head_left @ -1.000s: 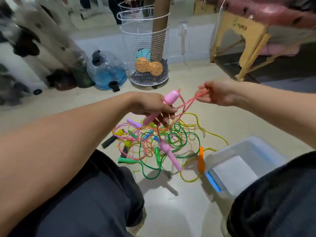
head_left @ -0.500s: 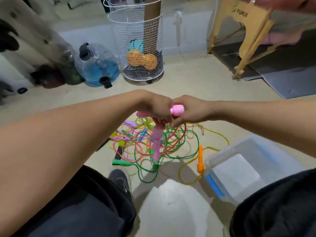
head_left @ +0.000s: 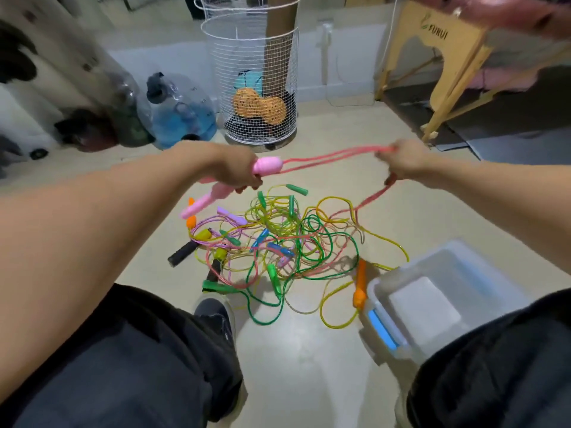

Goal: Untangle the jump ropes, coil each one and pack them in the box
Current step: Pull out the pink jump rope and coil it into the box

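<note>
Early on: left hand (head_left: 238,168) grips pink handles (head_left: 265,166), right hand (head_left: 401,160) pinches pink cord (head_left: 333,159) w/ its tail in tangle (head_left: 278,242), box (head_left: 457,261) holds no ropes

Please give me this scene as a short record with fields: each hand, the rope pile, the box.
left hand: grips both pink plastic jump rope handles
right hand: pinches the pink rope cord, stretched between the hands
rope pile: tangled multicoloured jump ropes on the beige floor
box: clear plastic box, holds no rope
</note>
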